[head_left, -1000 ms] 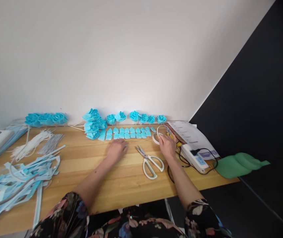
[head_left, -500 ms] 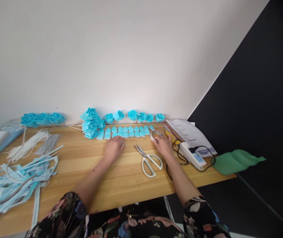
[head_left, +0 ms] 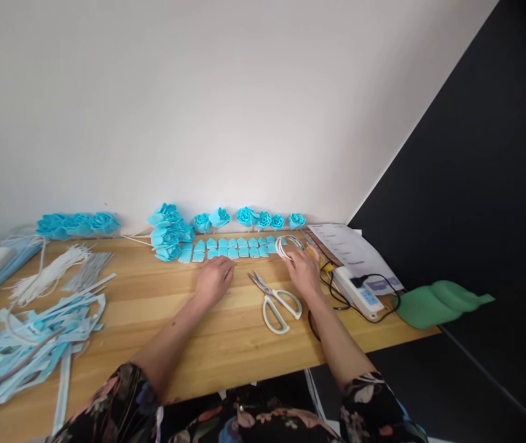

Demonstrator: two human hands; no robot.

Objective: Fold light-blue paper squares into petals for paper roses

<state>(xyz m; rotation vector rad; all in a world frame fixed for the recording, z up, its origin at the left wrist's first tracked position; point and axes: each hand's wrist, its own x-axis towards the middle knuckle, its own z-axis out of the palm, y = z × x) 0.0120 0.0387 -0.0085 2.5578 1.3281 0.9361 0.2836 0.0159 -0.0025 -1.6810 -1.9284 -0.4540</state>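
Observation:
My right hand [head_left: 305,271] grips the near edge of a white ring-shaped coil [head_left: 277,247], perhaps wire or thin tape, which stands tilted at the right end of the petal rows. My left hand [head_left: 215,278] rests on the wooden table [head_left: 226,344], its fingers loosely bent and apart, with nothing visible in them; the fingertips are partly hidden. Just beyond it lie two rows of cut light-blue petals [head_left: 243,251]. Between my hands are white-handled scissors [head_left: 275,303], blades slightly apart and pointing away from me.
Blue handmade roses [head_left: 247,216] line the wall, with a bunch [head_left: 168,234] further left. At left lie blue strips [head_left: 36,344], white cords [head_left: 55,271] and grey sticks [head_left: 88,271]. At right are a power strip [head_left: 357,292] with black cable, paper sheets [head_left: 350,246] and a green bottle-shaped object [head_left: 438,303].
The white ring has tipped up from lying nearly flat and shifted slightly left and away, still in my right hand. My left hand has barely moved.

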